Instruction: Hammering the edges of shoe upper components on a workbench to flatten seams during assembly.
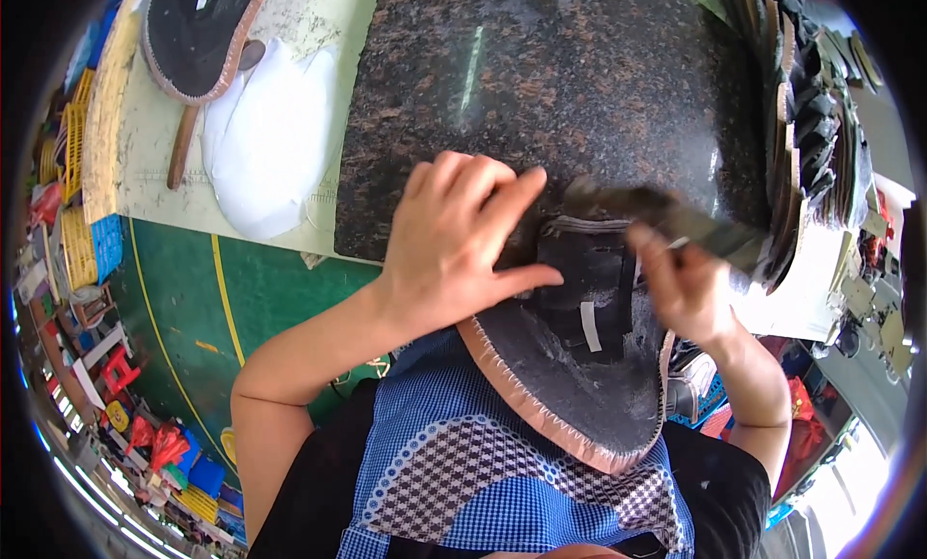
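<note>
A black, rounded piece [613, 385] with a stitched pinkish-tan edge hangs from the front of a dark speckled stone slab [579, 86] down over my apron. Its folded top edge rests on the slab's near side, and a small white strip [590, 326] lies on it. My left hand [454, 231] is at the left of that top edge, thumb stretched over the piece and fingers apart, holding nothing. In my right hand [688, 289], closed, is a long dark tool [690, 221], smeared by motion. Its kind cannot be told. It hovers over or touches the slab beside the folded edge.
At the upper left, a similar black piece [198, 38] lies over a hammer with a wooden handle [182, 149]. White cut sheets [275, 144] lie beside it. Stacked dark pieces [797, 144] line the slab's right side. Yellow crates [72, 240] stand at the far left.
</note>
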Tool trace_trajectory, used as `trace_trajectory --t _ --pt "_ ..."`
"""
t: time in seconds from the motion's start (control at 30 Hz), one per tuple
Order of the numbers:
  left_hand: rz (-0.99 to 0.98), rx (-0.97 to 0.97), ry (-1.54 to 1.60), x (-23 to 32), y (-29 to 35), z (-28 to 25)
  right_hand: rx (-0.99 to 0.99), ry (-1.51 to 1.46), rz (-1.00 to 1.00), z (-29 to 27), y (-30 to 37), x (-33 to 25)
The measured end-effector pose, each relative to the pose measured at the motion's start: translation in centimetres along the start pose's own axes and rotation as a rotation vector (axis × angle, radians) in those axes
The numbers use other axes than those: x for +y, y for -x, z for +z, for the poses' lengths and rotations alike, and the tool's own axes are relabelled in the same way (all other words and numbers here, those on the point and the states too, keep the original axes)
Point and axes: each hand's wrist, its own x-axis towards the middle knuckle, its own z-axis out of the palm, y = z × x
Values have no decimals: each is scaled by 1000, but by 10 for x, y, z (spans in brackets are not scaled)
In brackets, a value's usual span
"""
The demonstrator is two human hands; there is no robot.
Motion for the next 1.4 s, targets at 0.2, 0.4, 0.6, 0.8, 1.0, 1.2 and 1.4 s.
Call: trace_trajectory --t 0.2,0.4,0.6,0.8,1.0,1.2,1.4 --pt "-29 -230 609 16 -6 -2 580 -569 250 -42 1 42" --pt "-27 -90 929 -5 -165 -44 598 -760 378 -43 28 71" --pt "99 -137 541 -121 -383 -45 498 -745 323 -41 27 63" --pt "101 266 -269 -177 -406 -33 481 -685 354 -34 15 62" --pt "524 449 -177 -121 -317 -32 697 -660 444 -38 32 75" --pt "-68 509 -870 -204 -154 -203 659 -655 388 -28 23 66" --pt "14 275 -845 -209 -96 -223 621 -657 338 -35 25 70"
